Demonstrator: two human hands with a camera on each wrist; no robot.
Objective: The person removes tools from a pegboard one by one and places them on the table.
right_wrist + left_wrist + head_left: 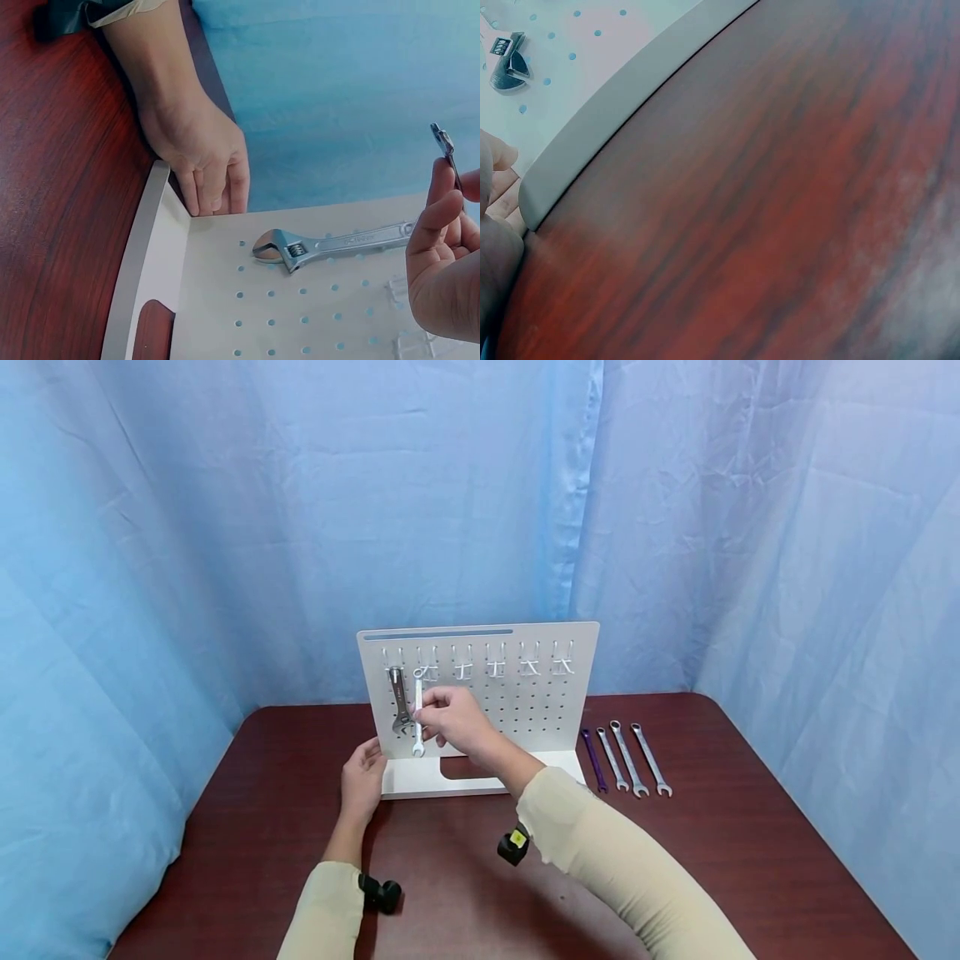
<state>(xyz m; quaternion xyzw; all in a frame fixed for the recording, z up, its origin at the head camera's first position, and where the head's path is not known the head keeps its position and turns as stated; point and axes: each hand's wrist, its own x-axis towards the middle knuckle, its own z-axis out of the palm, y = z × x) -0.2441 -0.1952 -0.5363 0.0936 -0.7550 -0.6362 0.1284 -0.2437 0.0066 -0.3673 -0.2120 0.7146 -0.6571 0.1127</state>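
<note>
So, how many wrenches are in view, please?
6: adjustable wrench hanging on the board, one wrench in the right hand, and a purple wrench and three silver wrenches on the table, right of the board.

A dark red table (pixel 750 843) carries 1 white pegboard (pixel 517 702) and 4 wrenches (pixel 627 760).

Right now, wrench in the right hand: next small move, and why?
I'd probably nudge the small wrench's ring end onto the second hook from the left. The right hand pinches it upright, ring end up beside that hook, which looks bare; the adjustable wrench already hangs at the first. The left hand is at the pegboard's lower left edge.
</note>
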